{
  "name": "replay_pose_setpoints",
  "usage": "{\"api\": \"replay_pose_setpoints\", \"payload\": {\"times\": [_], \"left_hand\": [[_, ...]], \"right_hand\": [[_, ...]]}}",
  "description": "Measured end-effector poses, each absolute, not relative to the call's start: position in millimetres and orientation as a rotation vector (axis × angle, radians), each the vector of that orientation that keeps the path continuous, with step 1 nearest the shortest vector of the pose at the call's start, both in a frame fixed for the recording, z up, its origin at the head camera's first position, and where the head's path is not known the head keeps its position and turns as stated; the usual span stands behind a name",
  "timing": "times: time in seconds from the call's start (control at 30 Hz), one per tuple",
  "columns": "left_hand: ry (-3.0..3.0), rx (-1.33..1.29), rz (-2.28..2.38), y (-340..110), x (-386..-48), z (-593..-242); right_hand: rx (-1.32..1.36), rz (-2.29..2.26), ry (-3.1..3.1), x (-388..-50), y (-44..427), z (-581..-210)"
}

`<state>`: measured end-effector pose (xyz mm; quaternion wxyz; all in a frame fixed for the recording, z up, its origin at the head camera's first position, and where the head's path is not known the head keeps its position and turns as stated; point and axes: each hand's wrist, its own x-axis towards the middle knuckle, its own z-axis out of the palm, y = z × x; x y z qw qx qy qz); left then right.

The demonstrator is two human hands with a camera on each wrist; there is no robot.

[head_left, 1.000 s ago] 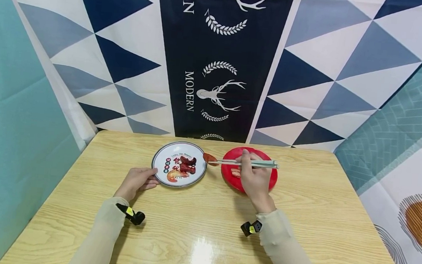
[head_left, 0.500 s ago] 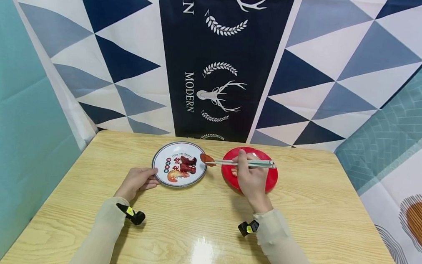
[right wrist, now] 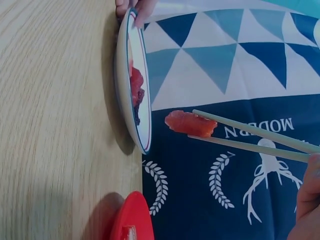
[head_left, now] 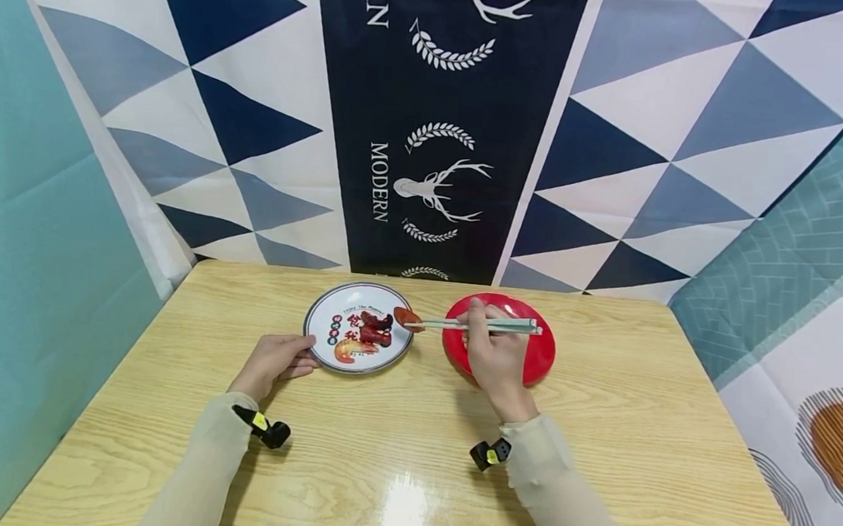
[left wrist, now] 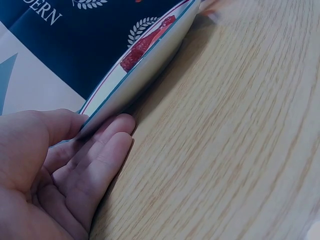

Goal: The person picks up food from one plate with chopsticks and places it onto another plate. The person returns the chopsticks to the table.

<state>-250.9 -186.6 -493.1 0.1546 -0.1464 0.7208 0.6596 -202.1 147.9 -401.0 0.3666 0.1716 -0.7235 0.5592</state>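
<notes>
My left hand [head_left: 273, 364] pinches the near-left rim of a white, blue-edged plate [head_left: 327, 305], thumb on top and fingers below. Dark red food pieces [head_left: 376, 328] lie on that plate, beside an orange shrimp shape [head_left: 352, 350] and printed characters. In my right hand [head_left: 497, 360] is a pair of pale green chopsticks [right wrist: 255, 131]. Their tips grip a reddish-orange food piece [right wrist: 190, 124], held in the air at the right rim of the white plate. My right hand is over a red plate [head_left: 542, 361], partly covering it and a small piece [right wrist: 129, 232] on it.
Both plates stand near the far edge of a light wooden table [head_left: 390, 452]. A patterned cloth [head_left: 449, 115] hangs right behind that edge. Teal cloth [head_left: 38, 263] hangs on the left side, and patterned cloth [head_left: 799, 329] on the right.
My right hand has moved left with the chopsticks, bringing the food piece from beside the white plate to over its right rim. My left hand and both plates stay put.
</notes>
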Motion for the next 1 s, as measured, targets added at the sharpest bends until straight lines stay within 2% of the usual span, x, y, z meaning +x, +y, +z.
{"api": "replay_pose_setpoints", "payload": {"times": [0.27, 1.0], "left_hand": [[2.06, -0.426, 1.889, -186.5, -253.8, -493.1], [2.066, -0.416, 1.877, -187.2, -253.2, -492.7]], "right_hand": [[0.464, 1.439, -1.851, -218.7, 151.4, -423.8], [0.523, 1.362, -1.912, -221.3, 132.0, -419.3]]}}
